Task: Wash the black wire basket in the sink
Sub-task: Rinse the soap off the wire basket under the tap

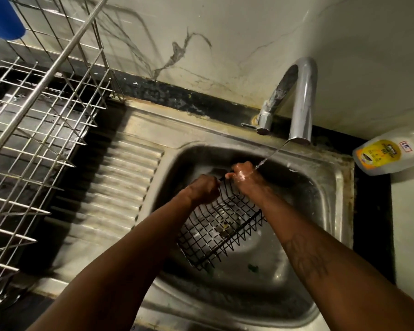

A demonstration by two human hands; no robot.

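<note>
I have the basket (222, 225) inside the sink (342, 187), tilted: its far rim is raised toward the back edge of the bowl and its near side hangs low over the bowl's middle. My left hand (204, 189) grips the far rim, fingers curled tight round the wire. My right hand (243, 174) is just beside it on the same rim, fingers also wrapped round the wire, wet and shiny. I judge the tilt is there so the thin stream (268, 158) from the tap (304, 99) lands at the top and runs down the mesh. Scraps show through the basket's floor, so I reckon the washing is not yet done. A soap bottle (385, 156) lies past the sink's right edge.
</note>
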